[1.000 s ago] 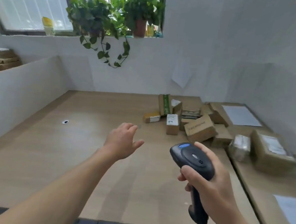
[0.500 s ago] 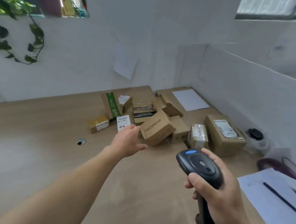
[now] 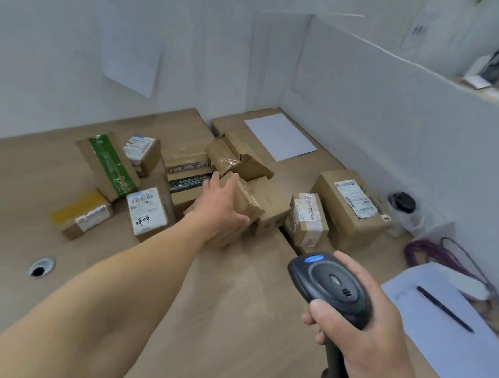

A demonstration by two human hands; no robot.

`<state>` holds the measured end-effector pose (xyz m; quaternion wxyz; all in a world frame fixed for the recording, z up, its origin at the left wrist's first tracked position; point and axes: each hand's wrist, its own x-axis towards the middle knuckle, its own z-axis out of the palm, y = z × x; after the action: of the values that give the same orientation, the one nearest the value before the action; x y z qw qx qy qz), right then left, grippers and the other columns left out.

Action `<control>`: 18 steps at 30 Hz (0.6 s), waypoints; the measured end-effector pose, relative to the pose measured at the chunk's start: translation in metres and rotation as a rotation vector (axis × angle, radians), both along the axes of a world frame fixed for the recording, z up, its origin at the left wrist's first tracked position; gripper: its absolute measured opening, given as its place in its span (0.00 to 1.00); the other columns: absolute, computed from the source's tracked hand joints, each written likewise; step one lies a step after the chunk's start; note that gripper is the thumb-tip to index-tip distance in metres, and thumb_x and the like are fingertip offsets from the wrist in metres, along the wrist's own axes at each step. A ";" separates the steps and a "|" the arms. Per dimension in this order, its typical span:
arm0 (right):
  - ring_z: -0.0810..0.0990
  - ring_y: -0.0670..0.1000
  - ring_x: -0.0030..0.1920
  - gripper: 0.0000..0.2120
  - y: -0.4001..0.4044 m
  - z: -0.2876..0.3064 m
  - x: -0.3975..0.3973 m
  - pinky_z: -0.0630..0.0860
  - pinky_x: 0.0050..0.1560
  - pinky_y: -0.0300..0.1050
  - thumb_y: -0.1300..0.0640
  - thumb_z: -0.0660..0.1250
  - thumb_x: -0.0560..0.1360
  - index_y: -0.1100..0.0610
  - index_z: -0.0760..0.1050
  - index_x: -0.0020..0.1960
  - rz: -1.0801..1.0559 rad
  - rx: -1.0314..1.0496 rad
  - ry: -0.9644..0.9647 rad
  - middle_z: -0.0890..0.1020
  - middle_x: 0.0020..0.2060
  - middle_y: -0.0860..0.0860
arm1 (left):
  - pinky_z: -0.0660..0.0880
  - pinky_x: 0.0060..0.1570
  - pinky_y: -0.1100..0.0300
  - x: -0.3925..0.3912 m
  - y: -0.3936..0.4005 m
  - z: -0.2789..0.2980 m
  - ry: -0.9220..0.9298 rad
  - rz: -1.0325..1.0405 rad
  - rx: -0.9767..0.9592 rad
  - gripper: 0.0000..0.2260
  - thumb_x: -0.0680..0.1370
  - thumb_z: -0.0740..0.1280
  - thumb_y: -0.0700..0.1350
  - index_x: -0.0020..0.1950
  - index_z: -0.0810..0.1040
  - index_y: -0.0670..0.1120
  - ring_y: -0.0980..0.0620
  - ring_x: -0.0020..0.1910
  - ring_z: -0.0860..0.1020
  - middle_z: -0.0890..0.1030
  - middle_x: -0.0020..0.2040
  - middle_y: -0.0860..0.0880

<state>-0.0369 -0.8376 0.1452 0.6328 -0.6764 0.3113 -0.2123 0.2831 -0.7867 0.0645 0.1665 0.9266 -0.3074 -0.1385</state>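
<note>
My left hand reaches out over the wooden desk and lies on a brown cardboard box in the middle of a pile of parcels. Its fingers are fairly straight over the box's top, and the thumb lies across its near side. Low on the right, my right hand grips the handle of a black barcode scanner, whose head with a blue button points toward the parcels.
Around the touched box lie several more parcels: a green-taped one, a white-labelled one, a yellow-taped one and a large one. White paper with a pen lies at right, by cables. A cable hole sits at left. White partitions enclose the desk.
The view has swung right and down, away from the window plants. My left hand has moved forward from mid-air onto the cardboard box. The right hand keeps holding the scanner.
</note>
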 end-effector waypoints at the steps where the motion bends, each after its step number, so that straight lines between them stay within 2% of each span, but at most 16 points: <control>1: 0.87 0.57 0.49 0.48 -0.002 -0.003 0.003 0.82 0.44 0.47 0.43 0.85 0.48 0.45 0.75 0.67 -0.017 -0.009 0.005 0.87 0.53 0.53 | 0.63 0.73 0.36 0.005 -0.008 -0.001 0.014 -0.009 0.009 0.53 0.67 0.79 0.62 0.82 0.49 0.56 0.36 0.81 0.44 0.44 0.83 0.42; 3: 0.87 0.57 0.49 0.43 -0.004 -0.008 0.007 0.80 0.47 0.50 0.46 0.81 0.52 0.45 0.75 0.67 -0.025 -0.017 0.008 0.87 0.52 0.54 | 0.62 0.73 0.36 0.015 -0.022 -0.006 0.061 -0.022 0.045 0.52 0.67 0.78 0.62 0.82 0.49 0.58 0.35 0.80 0.42 0.41 0.83 0.43; 5: 0.86 0.55 0.47 0.43 -0.005 -0.010 0.008 0.80 0.49 0.51 0.45 0.80 0.53 0.44 0.75 0.67 -0.028 -0.028 0.026 0.87 0.50 0.55 | 0.63 0.73 0.36 0.027 -0.031 -0.014 0.093 -0.033 0.085 0.51 0.65 0.78 0.63 0.81 0.53 0.60 0.33 0.80 0.45 0.44 0.82 0.42; 8: 0.85 0.51 0.44 0.43 -0.005 -0.006 0.009 0.80 0.48 0.48 0.44 0.79 0.54 0.43 0.75 0.68 -0.026 -0.030 0.055 0.87 0.48 0.55 | 0.72 0.67 0.39 0.034 -0.034 -0.020 0.096 -0.058 0.112 0.45 0.61 0.78 0.62 0.74 0.61 0.58 0.35 0.72 0.62 0.58 0.73 0.42; 10: 0.84 0.49 0.43 0.43 -0.004 -0.006 0.008 0.79 0.48 0.47 0.43 0.80 0.54 0.43 0.74 0.69 -0.030 -0.034 0.065 0.87 0.49 0.55 | 0.76 0.62 0.43 0.030 -0.029 -0.020 0.116 -0.074 0.091 0.42 0.60 0.79 0.61 0.69 0.64 0.55 0.38 0.63 0.69 0.60 0.66 0.44; 12: 0.84 0.49 0.44 0.42 -0.001 -0.004 0.009 0.79 0.49 0.48 0.43 0.80 0.55 0.43 0.74 0.69 -0.027 -0.038 0.068 0.87 0.50 0.55 | 0.77 0.60 0.48 0.021 -0.017 -0.019 0.132 -0.051 -0.018 0.40 0.60 0.79 0.59 0.67 0.65 0.55 0.41 0.59 0.71 0.60 0.61 0.48; 14: 0.84 0.50 0.45 0.41 0.002 -0.002 0.011 0.79 0.49 0.47 0.43 0.79 0.56 0.42 0.74 0.69 -0.014 -0.048 0.070 0.86 0.50 0.54 | 0.75 0.58 0.55 0.008 -0.001 -0.014 0.189 0.022 -0.229 0.40 0.62 0.81 0.55 0.68 0.65 0.55 0.44 0.59 0.71 0.59 0.60 0.50; 16: 0.86 0.52 0.48 0.41 0.006 0.001 0.012 0.80 0.47 0.46 0.43 0.79 0.57 0.42 0.74 0.70 0.000 -0.049 0.077 0.86 0.51 0.52 | 0.70 0.60 0.58 -0.011 0.025 -0.005 0.285 0.088 -0.478 0.42 0.64 0.82 0.50 0.72 0.64 0.56 0.48 0.61 0.69 0.60 0.64 0.50; 18: 0.86 0.55 0.48 0.41 0.012 0.005 0.015 0.81 0.40 0.45 0.43 0.79 0.57 0.43 0.74 0.69 0.006 -0.038 0.073 0.86 0.51 0.51 | 0.65 0.65 0.56 -0.035 0.064 -0.005 0.387 0.089 -0.662 0.45 0.65 0.82 0.45 0.75 0.61 0.62 0.51 0.64 0.66 0.61 0.69 0.49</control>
<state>-0.0219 -0.8252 0.1504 0.6088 -0.6965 0.3281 -0.1913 0.2477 -0.7226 0.0594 0.5175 0.7919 -0.2577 -0.1966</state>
